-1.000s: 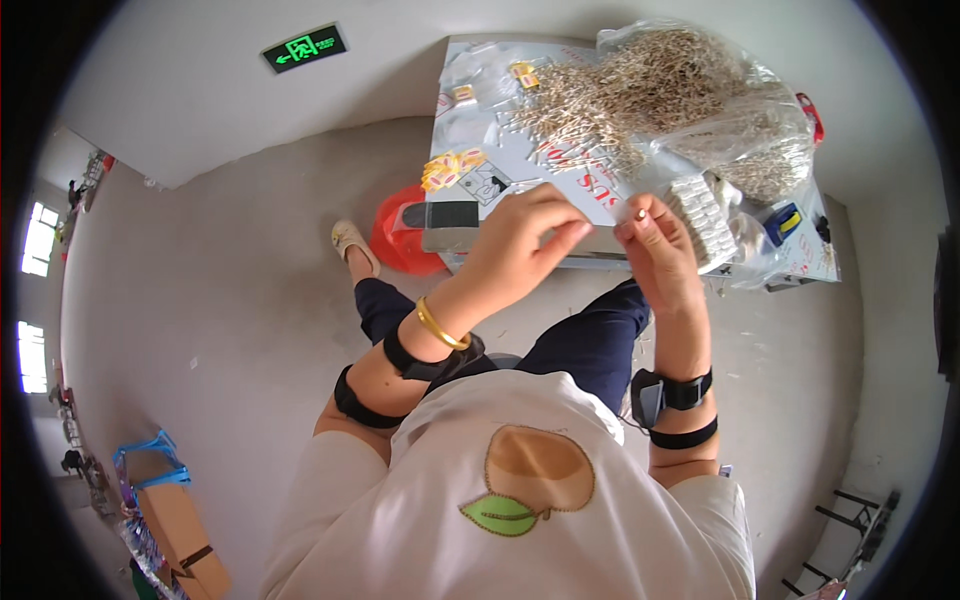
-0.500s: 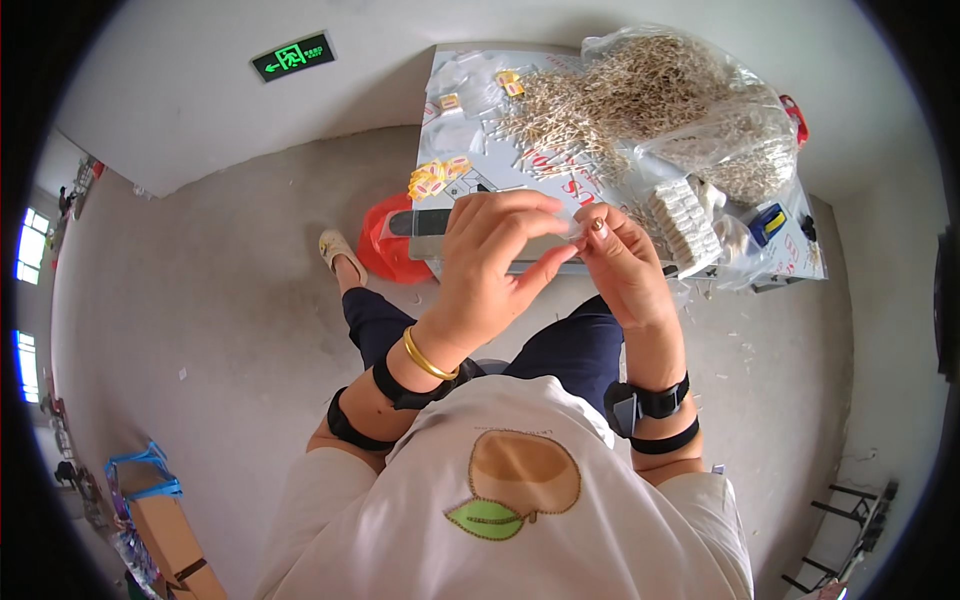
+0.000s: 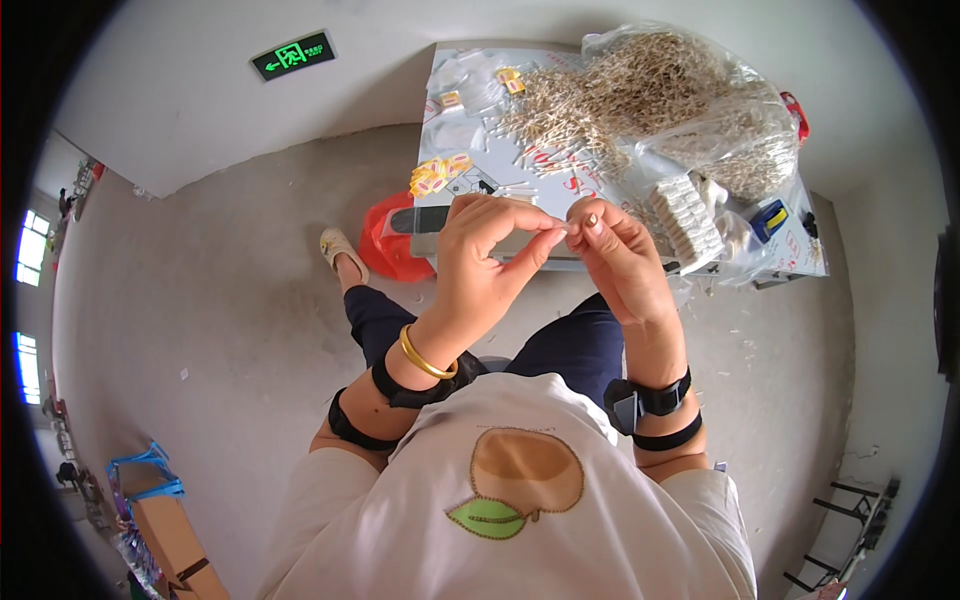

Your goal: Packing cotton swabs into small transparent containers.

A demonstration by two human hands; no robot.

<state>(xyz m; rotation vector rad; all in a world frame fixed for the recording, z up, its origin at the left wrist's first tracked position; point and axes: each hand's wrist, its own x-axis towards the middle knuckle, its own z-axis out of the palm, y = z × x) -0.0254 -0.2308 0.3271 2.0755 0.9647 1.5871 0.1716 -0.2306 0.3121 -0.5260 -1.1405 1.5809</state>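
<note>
I have both hands raised together over my lap, left hand (image 3: pixel 485 260) and right hand (image 3: pixel 615 255) each pinching an end of a small pale thin strip (image 3: pixel 562 229), grip clenched fingertip to fingertip, close to the cluttered tabletop (image 3: pixel 470 170) and its clear bag of tan sticks (image 3: pixel 690 100) for easy reach

A single head-worn fisheye looks steeply down, close over the hands, toward the table (image 3: pixel 470 150) and floor beyond.
</note>
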